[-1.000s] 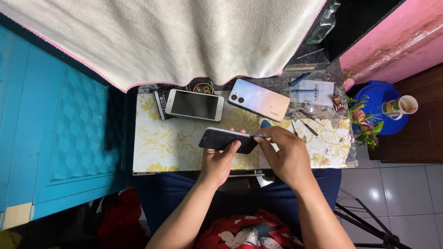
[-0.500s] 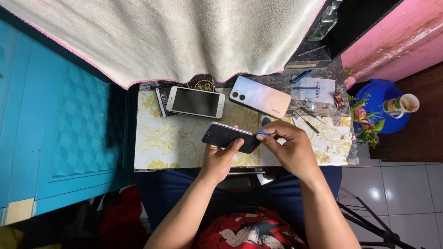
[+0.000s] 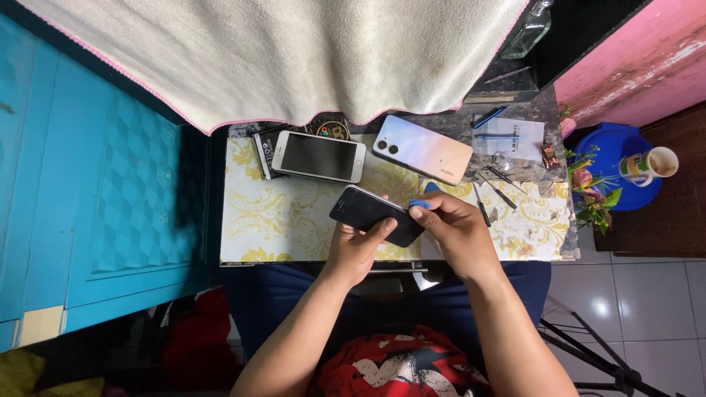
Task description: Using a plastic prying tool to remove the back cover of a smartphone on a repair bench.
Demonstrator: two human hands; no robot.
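Note:
A black smartphone (image 3: 371, 214) is held above the small patterned table (image 3: 272, 220), tilted, gripped from below by my left hand (image 3: 357, 246) with the thumb on its face. My right hand (image 3: 452, 224) pinches a small blue pick (image 3: 420, 204) against the phone's right edge. Behind them lie a white-framed phone (image 3: 318, 156) with a dark screen, and a pale iridescent phone (image 3: 422, 149) resting back side up.
A cream towel (image 3: 294, 51) hangs over the table's far side. Thin tools (image 3: 494, 187), a blue pen and a paper slip (image 3: 509, 137) lie at the right. A blue stool (image 3: 614, 165) with a cup (image 3: 649, 164) and flowers stands beyond. A blue door (image 3: 95, 184) is at left.
The black phone has been lifted and tilted a little more, and my right hand with the blue pick has shifted along its right edge.

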